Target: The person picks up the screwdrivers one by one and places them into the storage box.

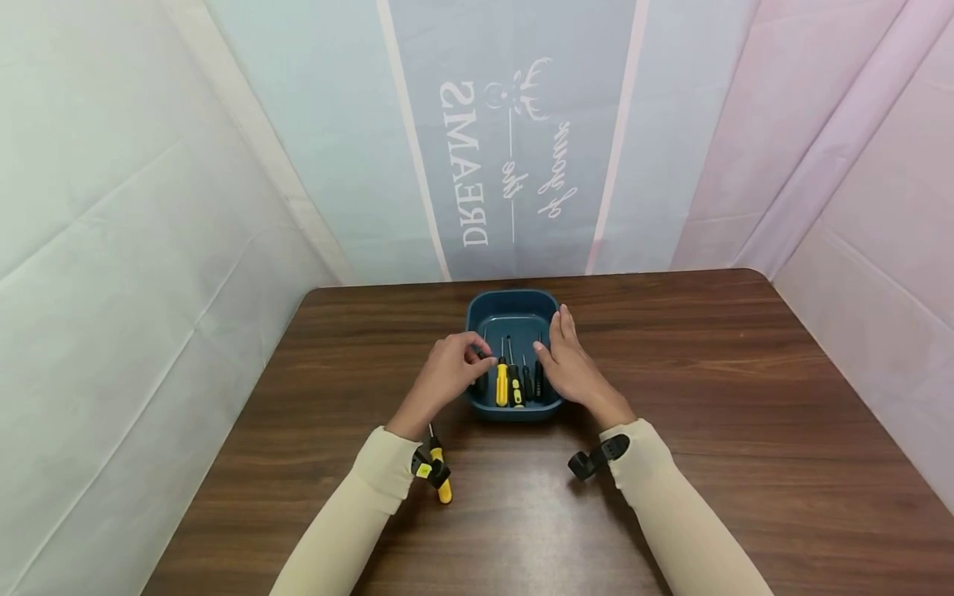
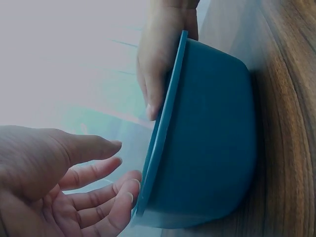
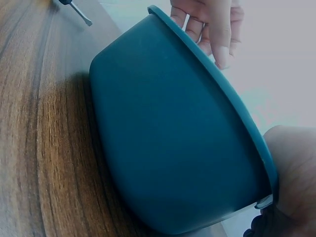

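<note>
A blue plastic tub [image 1: 514,414] stands on the table with several screwdrivers lying in it. Among them are a yellow-handled screwdriver [image 1: 502,386], a black-and-yellow screwdriver [image 1: 516,389] and a slim black one [image 1: 527,385]. My left hand [image 1: 456,362] is over the tub's left rim, partly covering a dark handle; in the left wrist view its thumb and fingers are apart, with nothing between them. Along the right rim rests my right hand [image 1: 572,364], fingers extended and thumb over the inside. Another screwdriver [image 1: 445,490], yellow and black, lies on the table, partly hidden by the left wrist strap.
The brown wooden table [image 1: 708,372] extends to both sides of the tub. Behind it hangs a printed cloth [image 1: 514,165], with pale cloth walls at left and right. Black camera straps [image 1: 599,457] sit on both wrists.
</note>
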The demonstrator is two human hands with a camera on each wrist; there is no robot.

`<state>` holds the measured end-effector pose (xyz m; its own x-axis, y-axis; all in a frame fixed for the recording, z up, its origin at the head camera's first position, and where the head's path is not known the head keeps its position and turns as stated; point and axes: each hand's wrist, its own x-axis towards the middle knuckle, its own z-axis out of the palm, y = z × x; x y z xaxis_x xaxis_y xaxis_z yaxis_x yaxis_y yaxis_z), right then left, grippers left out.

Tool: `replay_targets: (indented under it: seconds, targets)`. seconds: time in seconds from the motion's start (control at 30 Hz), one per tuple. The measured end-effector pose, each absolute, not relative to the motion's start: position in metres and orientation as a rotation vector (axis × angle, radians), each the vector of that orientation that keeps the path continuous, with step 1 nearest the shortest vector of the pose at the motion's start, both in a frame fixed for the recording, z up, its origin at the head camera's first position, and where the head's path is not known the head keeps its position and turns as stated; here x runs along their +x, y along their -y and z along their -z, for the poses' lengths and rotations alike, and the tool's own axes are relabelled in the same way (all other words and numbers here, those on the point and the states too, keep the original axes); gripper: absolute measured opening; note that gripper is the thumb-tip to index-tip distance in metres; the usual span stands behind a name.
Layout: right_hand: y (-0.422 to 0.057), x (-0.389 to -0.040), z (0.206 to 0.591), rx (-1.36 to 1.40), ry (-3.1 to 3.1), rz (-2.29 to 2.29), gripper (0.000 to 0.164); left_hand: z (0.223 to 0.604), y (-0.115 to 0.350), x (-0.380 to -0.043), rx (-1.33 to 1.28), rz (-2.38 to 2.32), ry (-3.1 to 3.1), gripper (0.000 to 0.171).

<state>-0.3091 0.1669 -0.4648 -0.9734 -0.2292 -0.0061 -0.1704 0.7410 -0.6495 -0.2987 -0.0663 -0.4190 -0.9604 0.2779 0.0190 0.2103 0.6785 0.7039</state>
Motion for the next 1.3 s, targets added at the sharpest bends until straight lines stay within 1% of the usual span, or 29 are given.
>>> replay_targets:
  seconds: [0.2,0.57,1.3]
  targets:
    - [-0.169,-0.308,0.464,-0.350,-2.845,1.083,0.073,0.423,0.076,-0.291,0.388,-1.199,-2.801,0.014]
    - [-0.170,-0.308,0.464,-0.346,-2.854,1.079,0.072,0.432,0.100,-0.282,0.351,-1.266,-2.812,0.012]
    - [-0.168,-0.309,0.464,-0.330,-2.847,1.060,0.074,0.433,0.117,-0.268,0.297,-1.243,-2.784,0.012]
